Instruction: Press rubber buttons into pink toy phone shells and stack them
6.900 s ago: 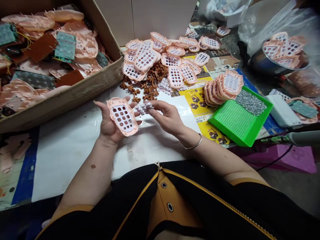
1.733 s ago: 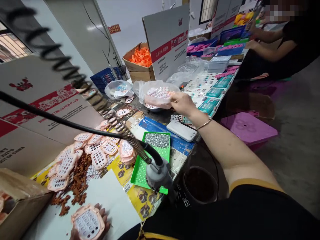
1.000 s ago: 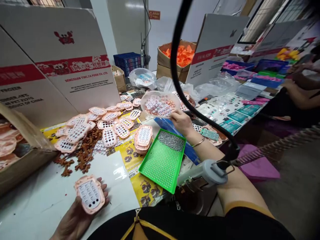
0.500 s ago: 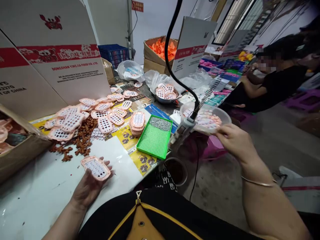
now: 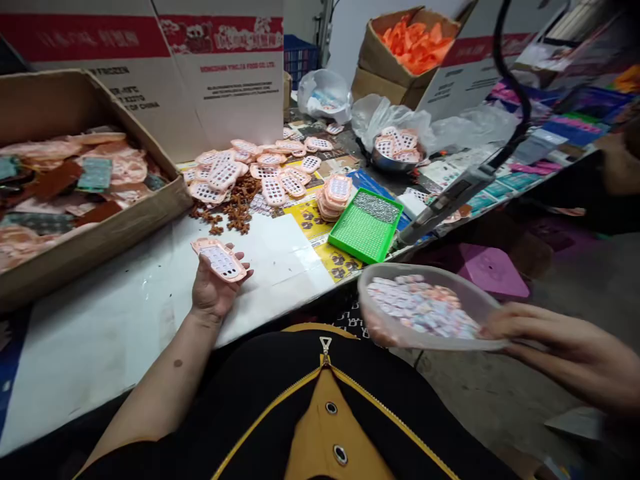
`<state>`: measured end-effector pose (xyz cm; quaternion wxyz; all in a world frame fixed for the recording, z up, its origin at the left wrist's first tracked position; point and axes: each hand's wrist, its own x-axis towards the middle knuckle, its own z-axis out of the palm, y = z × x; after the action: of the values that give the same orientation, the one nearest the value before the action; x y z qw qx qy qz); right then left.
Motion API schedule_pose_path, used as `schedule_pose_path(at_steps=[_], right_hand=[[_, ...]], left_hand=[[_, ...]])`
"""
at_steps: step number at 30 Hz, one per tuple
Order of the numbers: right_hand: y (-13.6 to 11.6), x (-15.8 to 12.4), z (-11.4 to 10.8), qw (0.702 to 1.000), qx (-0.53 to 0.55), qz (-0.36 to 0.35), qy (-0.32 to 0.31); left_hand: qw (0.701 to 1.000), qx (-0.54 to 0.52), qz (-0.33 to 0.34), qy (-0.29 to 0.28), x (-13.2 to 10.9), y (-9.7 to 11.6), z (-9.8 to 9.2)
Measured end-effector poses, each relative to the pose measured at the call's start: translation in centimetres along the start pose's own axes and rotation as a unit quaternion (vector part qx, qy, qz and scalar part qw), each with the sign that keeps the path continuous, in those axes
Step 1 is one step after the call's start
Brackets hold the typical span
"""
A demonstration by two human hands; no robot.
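Note:
In my left hand (image 5: 213, 293) lies a pink toy-phone casing (image 5: 223, 261), its face up, with white keys in most of its holes and dark holes at one end. The fingers curl under it, above the white table sheet. My right hand (image 5: 555, 340) is closed on the rim of a translucent plastic bowl (image 5: 373, 325), which is tilted and held off the table near my body. Many small pale keys (image 5: 420, 305) lie in it. Motion blurs the right hand a little.
A green tray (image 5: 363, 230) with small metal screws stands beside stacked casings (image 5: 334, 199). An electric screwdriver (image 5: 445, 203) hangs from a cable at the right. More casings (image 5: 225, 172) and brown parts (image 5: 237, 208) are heaped behind. A cardboard box (image 5: 165, 207) of pink shells is left.
My right hand has brought the bowl from beyond the screwdriver at the table's edge closer to my body. The left hand still holds the casing. The view has swung.

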<state>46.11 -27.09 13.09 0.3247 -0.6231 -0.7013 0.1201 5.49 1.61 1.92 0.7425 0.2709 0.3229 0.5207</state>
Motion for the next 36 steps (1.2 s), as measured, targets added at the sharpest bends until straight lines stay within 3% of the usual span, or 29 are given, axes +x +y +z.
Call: schedule_pose_path(at_steps=[1,2,8,11,13,15,19,24,27,31,36], right_hand=[[-0.9,2.2,1.9,0.996,0.028,-0.02,-0.078],[-1.7,4.4,4.0,0.993,0.054,-0.03,-0.104],[-3.6,16.1,18.8,0.985,0.065,-0.14,-0.075],[-3.6,19.5,23.2,0.982,0.053,-0.154,-0.099],[-4.1,21.2,23.5,0.973,0.037,-0.158,-0.167],[-5.1,22.7,22.2,0.963,0.026,-0.154,-0.22],[-8.2,26.3,20.2,0.965,-0.005,-0.137,-0.225],[-11.9,29.1,24.5,0.893,-0.163,-0.218,-0.358],[-12.6,29.1,26.7,0.87,-0.218,-0.22,-0.385],[-11.2,29.0,26.6,0.879,-0.182,-0.233,-0.375],[-8.0,29.9,25.9,0.933,-0.039,-0.173,-0.313]], left_hand=[[1.0,0.003,0.019,0.001,-0.8,0.7,-0.8],[0.999,0.006,0.036,0.004,-1.6,1.4,-1.7],[0.994,0.016,0.104,0.042,-6.2,4.0,-6.9],[0.989,0.019,0.128,0.078,-8.0,4.0,-8.6],[0.986,0.013,0.139,0.095,-8.9,3.7,-9.2],[0.984,0.006,0.149,0.101,-9.4,3.5,-9.4],[0.984,-0.006,0.145,0.103,-9.2,3.5,-9.3],[0.986,-0.003,0.124,0.108,-8.2,3.8,-9.6],[0.987,-0.001,0.119,0.11,-8.1,3.7,-9.7],[0.986,-0.001,0.119,0.12,-8.1,3.8,-9.7],[0.986,0.0,0.1,0.132,-7.9,4.1,-9.7]])
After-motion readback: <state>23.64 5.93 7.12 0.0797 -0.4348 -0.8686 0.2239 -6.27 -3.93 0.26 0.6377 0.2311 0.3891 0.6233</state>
